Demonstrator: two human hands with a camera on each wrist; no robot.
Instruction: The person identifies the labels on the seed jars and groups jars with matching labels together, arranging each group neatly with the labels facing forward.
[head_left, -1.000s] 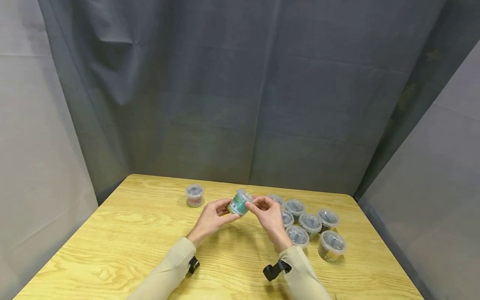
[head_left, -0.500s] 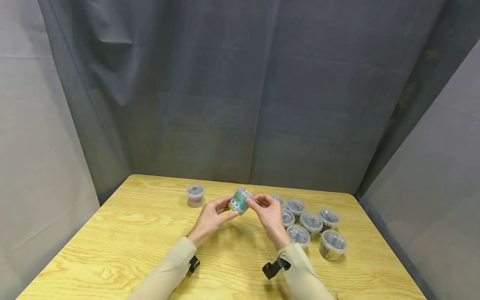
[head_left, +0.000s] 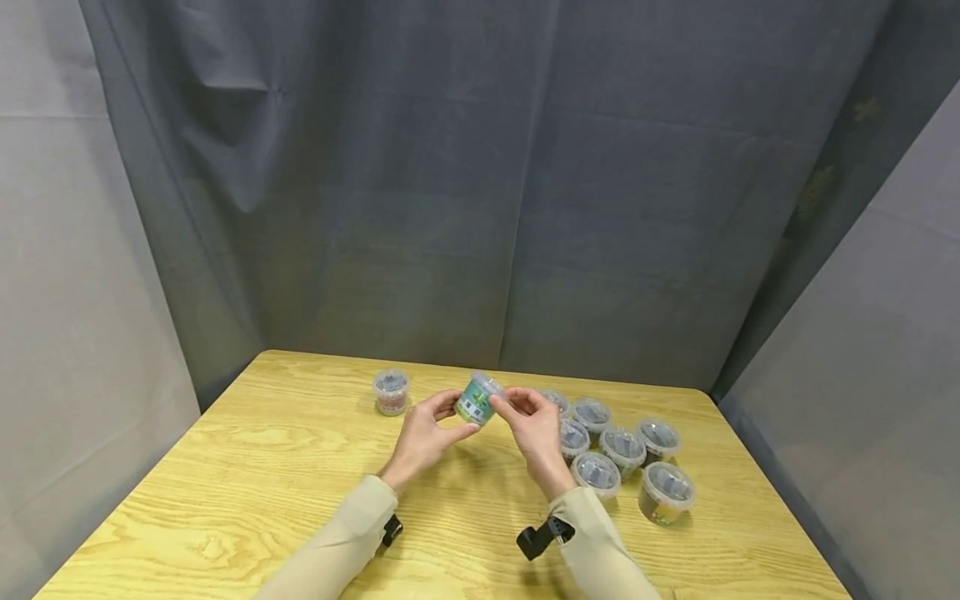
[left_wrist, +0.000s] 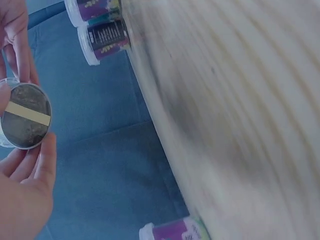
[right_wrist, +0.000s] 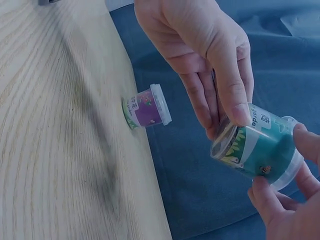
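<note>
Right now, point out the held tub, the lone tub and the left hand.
Held tub [right_wrist: 272,150], right wrist view: teal label.
Lone tub [right_wrist: 146,107], right wrist view: purple label.
Left hand [head_left: 420,437], head view: near the thumb's base.

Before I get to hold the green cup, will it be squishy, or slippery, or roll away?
The green cup is probably stiff, since it looks undented though pinched. It could be a bit slippery, because it looks smooth and shiny. Laid sideways, it might roll, because its bottom is round.
</note>
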